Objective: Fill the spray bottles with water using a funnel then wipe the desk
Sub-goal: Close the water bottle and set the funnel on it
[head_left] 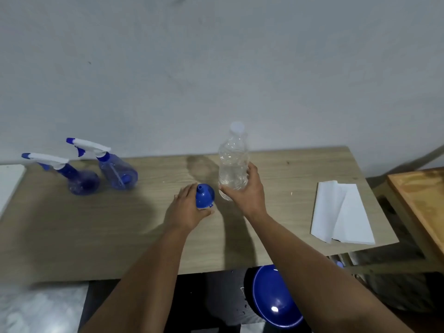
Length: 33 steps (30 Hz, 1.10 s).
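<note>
Two blue spray bottles with white trigger heads stand at the desk's far left, one (79,176) nearer the edge and the other (115,169) beside it. A small blue funnel (204,195) sits spout-up at the desk's middle, with my left hand (187,210) wrapped around it. Just to its right stands a clear water bottle (233,162) with a white cap, partly filled. My right hand (247,191) grips its lower body. White folded paper towels (341,212) lie at the right of the desk (96,236).
A damp stain (201,167) marks the desk behind the funnel. A blue round bowl or stool (274,299) sits below the desk's front edge. Another wooden table (420,203) stands at the right. A wall runs close behind the desk.
</note>
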Tool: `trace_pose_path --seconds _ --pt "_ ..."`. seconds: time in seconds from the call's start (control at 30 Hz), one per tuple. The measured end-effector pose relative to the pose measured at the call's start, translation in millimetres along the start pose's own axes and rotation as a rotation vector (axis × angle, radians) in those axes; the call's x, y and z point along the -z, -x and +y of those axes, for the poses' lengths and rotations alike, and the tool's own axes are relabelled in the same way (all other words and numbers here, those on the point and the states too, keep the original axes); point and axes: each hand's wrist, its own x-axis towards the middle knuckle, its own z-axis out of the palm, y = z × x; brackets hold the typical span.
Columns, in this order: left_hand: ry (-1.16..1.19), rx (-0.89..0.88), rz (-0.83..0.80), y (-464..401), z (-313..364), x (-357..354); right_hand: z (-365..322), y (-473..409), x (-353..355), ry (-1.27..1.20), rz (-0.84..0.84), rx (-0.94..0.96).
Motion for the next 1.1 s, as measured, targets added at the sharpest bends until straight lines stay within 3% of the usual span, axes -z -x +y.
trace_pose_path --seconds 0.23,0.67,0.93,1.1 --pt "-0.06 -0.084 0.159 -32.2 -6.9 -19.6 8.5 -19.6 -15.9 -0.066 0.011 0.012" --pt "0.004 -0.036 0.202 -115.1 -6.5 -5.8 -9.3 -96.3 -52.1 -0.05 -0.056 0.014" --pt "0.047 -0.015 0.238 -114.1 -7.4 -7.2 -10.7 -81.0 -22.8 0.1 -0.142 -0.081" --pt "0.009 -0.023 0.24 -46.8 19.9 -27.8 21.2 -36.9 39.1 0.217 0.065 -0.134"
